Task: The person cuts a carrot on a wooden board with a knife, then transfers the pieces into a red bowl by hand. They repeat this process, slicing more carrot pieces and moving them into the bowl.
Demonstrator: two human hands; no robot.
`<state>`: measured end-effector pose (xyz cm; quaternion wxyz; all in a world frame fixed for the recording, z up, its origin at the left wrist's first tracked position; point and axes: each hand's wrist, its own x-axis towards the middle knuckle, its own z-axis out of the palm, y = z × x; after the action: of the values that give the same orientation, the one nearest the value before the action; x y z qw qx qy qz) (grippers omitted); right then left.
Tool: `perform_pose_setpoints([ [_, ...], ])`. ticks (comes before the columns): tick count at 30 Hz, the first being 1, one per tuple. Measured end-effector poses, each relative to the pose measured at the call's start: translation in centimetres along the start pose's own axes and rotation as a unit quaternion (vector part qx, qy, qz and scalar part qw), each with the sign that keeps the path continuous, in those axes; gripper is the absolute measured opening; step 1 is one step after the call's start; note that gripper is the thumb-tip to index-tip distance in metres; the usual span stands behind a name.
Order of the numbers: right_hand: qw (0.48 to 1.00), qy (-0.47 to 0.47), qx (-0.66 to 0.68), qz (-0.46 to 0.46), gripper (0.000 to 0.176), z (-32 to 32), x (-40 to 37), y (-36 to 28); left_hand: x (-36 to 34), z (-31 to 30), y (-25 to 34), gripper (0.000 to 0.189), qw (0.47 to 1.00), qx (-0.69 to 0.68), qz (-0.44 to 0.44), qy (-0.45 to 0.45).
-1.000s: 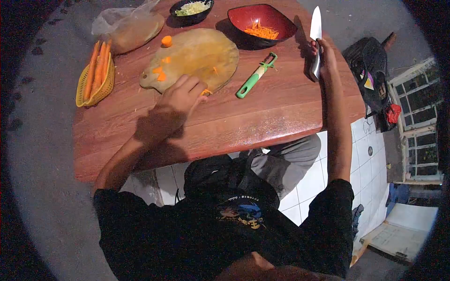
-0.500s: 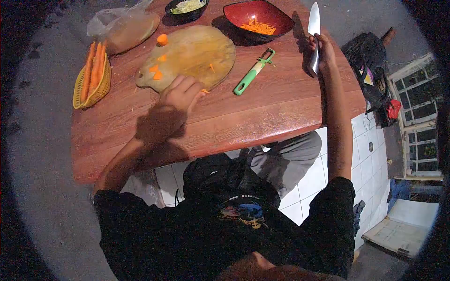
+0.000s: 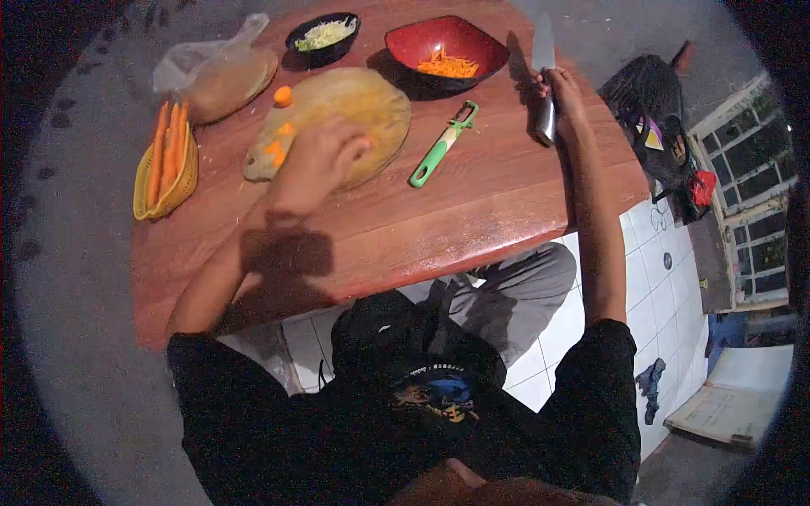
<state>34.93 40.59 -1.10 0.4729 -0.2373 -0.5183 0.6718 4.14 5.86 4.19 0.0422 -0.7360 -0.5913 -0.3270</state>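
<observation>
1. While curling, blurred, over the near edge of the cutting board (image 3: 371, 101), the left hand (image 3: 316, 160) is hiding whether it is gripping anything
2. One green peeler (image 3: 439, 148) is lying between cutting board and right hand (image 3: 567, 97), which is clenching one knife (image 3: 542, 49), blade pointing away
3. Farthest, one red bowl (image 3: 439, 32) and one black bowl (image 3: 337, 49) are sitting; one carrot basket (image 3: 181, 181) is standing leftward

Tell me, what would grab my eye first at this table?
The knife stands out: the person's right hand holds it blade up at the far right of the wooden table. The left hand is over the near edge of a round cutting board that carries orange carrot pieces. Bright whole carrots lie in a yellow basket at the table's left edge.
</observation>
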Motion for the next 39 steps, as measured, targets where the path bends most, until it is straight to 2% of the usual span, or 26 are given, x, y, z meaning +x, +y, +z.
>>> perform_pose_setpoints([
  [1,0.999,0.011,0.031,0.011,0.011,0.5,-0.4,0.0,1.7,-0.4,-0.3,0.015,0.999,-0.031,-0.003,0.014],
  [2,0.998,0.051,-0.003,0.021,0.011,0.8,-0.4,-0.1,3.7,-0.6,-0.7,0.015,0.999,-0.031,0.005,0.017],
  [4,1.0,0.018,-0.021,0.003,0.011,-0.3,0.4,0.6,8.4,-0.6,-1.9,0.02,0.985,-0.145,-0.09,-0.028],
  [5,0.999,0.032,0.019,-0.009,0.009,0.7,-0.7,0.1,10.8,-0.3,-2.7,0.02,0.986,-0.145,-0.081,-0.024],
  [7,0.999,0.03,0.036,0.005,0.01,1.4,-1.5,-0.7,15.2,0.9,-4.2,0.025,0.928,-0.332,-0.123,-0.116],
  [8,0.998,0.046,0.039,-0.004,0.011,1.4,-1.4,-0.6,17.0,1.9,-5.1,0.025,0.929,-0.332,-0.116,-0.114],
  [10,0.998,0.052,0.045,0.014,0.014,0.6,-0.6,0.0,19.7,3.6,-6.2,0.027,0.863,-0.439,-0.156,-0.196],
  [12,0.998,0.039,0.043,0.018,0.014,0.2,-0.5,-0.1,20.6,2.9,-4.0,0.022,0.872,-0.422,-0.159,-0.188],
  [13,0.998,0.002,0.066,0.018,0.016,-0.5,0.3,0.5,21.2,2.8,-3.6,0.02,0.853,-0.435,-0.187,-0.219],
  [14,0.999,0.041,0.016,0.014,0.017,0.8,-0.7,-0.5,21.8,3.0,-3.3,0.021,0.832,-0.447,-0.214,-0.25],
  [15,0.998,0.065,0.021,0.01,0.011,1.5,-1.1,-0.4,22.2,3.9,-3.2,0.023,0.86,-0.43,-0.186,-0.202],
  [16,0.996,0.089,0.026,0.006,0.005,2.0,-1.2,-0.6,22.6,4.5,-3.5,0.023,0.861,-0.43,-0.18,-0.203],
  [17,0.996,0.043,0.066,0.033,0.008,1.0,-0.5,-0.2,22.7,4.5,-3.6,0.018,0.862,-0.412,-0.186,-0.23],
  [18,0.996,0.045,0.066,0.03,0.008,1.5,-1.0,-0.8,22.7,4.7,-4.1,0.017,0.861,-0.395,-0.193,-0.255],
  [19,0.996,0.062,0.058,0.03,0.009,2.9,-2.1,-1.6,25.0,7.4,-7.8,0.021,0.843,-0.389,-0.138,-0.345],
  [23,0.995,0.08,0.042,0.032,0.016,1.9,-1.1,-0.7,26.0,9.8,-9.4,0.022,0.839,-0.407,-0.13,-0.338],
  [25,0.995,0.081,0.042,0.033,0.019,1.7,-1.2,-0.7,25.7,9.1,-7.9,0.023,0.873,-0.376,-0.163,-0.265],
  [26,0.996,0.075,0.036,0.033,0.019,1.8,-1.2,-0.8,25.5,8.9,-7.4,0.023,0.873,-0.375,-0.162,-0.267],
  [28,0.997,0.071,0.031,0.032,0.02,2.0,-1.4,-1.0,25.3,8.5,-6.6,0.026,0.842,-0.431,-0.208,-0.25],
  [29,0.997,0.065,0.026,0.027,0.018,2.0,-1.4,-1.0,25.4,8.8,-6.7,0.026,0.842,-0.431,-0.208,-0.251],
  [31,0.998,0.061,0.021,0.023,0.017,2.1,-1.4,-0.9,25.4,9.7,-7.1,0.031,0.801,-0.516,-0.213,-0.218],
  [34,0.997,0.073,0.011,0.017,0.016,2.0,-1.4,-0.9,25.1,9.8,-7.1,0.034,0.823,-0.487,-0.201,-0.213],
  [39,0.997,0.071,-0.011,0.023,0.015,2.1,-1.2,-1.0,24.1,10.4,-7.0,0.03,0.805,-0.518,-0.218,-0.19],
])
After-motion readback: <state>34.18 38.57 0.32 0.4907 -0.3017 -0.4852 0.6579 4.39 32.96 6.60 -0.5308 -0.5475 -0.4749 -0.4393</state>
